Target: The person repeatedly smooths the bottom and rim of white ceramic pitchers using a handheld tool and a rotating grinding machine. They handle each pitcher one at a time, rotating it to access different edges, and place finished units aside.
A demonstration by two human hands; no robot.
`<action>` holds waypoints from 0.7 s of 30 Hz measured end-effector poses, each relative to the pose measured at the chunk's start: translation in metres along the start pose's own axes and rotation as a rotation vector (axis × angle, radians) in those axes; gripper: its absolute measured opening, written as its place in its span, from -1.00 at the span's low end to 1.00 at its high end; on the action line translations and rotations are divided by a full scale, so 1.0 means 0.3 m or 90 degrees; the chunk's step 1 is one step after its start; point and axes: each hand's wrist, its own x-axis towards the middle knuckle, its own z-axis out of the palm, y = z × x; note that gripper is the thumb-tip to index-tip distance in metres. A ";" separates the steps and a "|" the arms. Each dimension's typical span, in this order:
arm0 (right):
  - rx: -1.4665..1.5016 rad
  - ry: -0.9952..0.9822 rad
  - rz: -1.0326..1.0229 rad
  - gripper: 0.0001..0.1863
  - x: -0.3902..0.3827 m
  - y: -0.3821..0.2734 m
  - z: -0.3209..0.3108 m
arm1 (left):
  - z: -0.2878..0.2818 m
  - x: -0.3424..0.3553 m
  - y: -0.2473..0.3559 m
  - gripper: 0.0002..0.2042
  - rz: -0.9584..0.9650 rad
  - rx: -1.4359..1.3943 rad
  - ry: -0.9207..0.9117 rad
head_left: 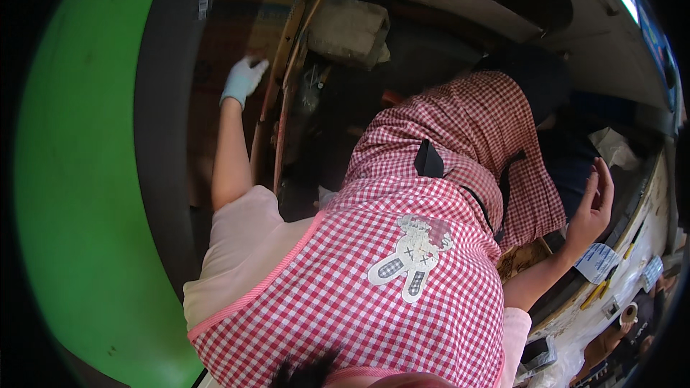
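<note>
Green surface point(79, 172) at left; worktop point(652, 205) edge at right, near right hand point(594, 205), fingers parted. Left hand point(243, 80): finger closure indeterminable.

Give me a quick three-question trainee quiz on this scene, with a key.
1. True or false: both hands are gloved.
2. Choose: the apron is (a) plain yellow, (b) red-and-white checked, (c) blue striped.
3. Complete: the large smooth surface on the picture's left side is ____.

Key: 1. False: the left hand wears a pale glove; the right hand is bare. 2. b. 3. Green.
</note>
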 end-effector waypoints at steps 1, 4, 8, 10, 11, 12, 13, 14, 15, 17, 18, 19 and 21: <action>-0.004 -0.018 -0.020 -0.69 0.002 -0.008 0.003 | 0.030 0.017 -0.016 -0.42 -0.005 0.007 -0.030; -0.037 -0.053 -0.030 -0.69 0.003 -0.010 -0.001 | 0.112 0.054 -0.136 -0.46 -0.097 0.017 -0.051; 0.040 -0.072 0.019 -0.70 -0.003 0.022 0.010 | 0.267 -0.044 -0.463 -0.48 -0.279 0.128 0.067; 0.023 -0.122 0.037 -0.70 0.003 0.047 0.047 | 0.361 -0.130 -0.654 -0.47 -0.266 0.116 -0.192; 0.017 -0.134 0.038 -0.70 0.002 0.058 0.064 | 0.400 -0.213 -0.750 -0.50 -0.202 0.072 -0.269; 0.011 -0.160 0.059 -0.70 0.006 0.071 0.085 | 0.464 -0.295 -0.814 -0.55 -0.273 0.035 -0.334; 0.003 -0.173 0.057 -0.70 0.013 0.084 0.102 | 0.504 -0.352 -0.864 -0.55 -0.313 -0.019 -0.365; 0.009 -0.187 0.025 -0.70 0.022 0.098 0.120 | 0.533 -0.395 -0.895 -0.54 -0.344 -0.091 -0.366; 0.014 -0.204 0.015 -0.70 0.036 0.114 0.137 | 0.551 -0.421 -0.906 -0.54 -0.371 -0.156 -0.355; 0.014 -0.224 -0.013 -0.71 0.066 0.149 0.164 | 0.548 -0.442 -0.876 -0.54 -0.450 -0.234 -0.287; -0.003 -0.225 -0.046 -0.72 0.082 0.169 0.178 | 0.528 -0.441 -0.843 -0.54 -0.519 -0.341 -0.213; -0.035 -0.204 -0.070 -0.72 0.095 0.190 0.188 | 0.495 -0.431 -0.810 -0.54 -0.482 -0.325 -0.219; -0.069 -0.161 -0.093 -0.71 0.106 0.234 0.205 | 0.426 -0.414 -0.746 -0.54 -0.416 -0.317 -0.241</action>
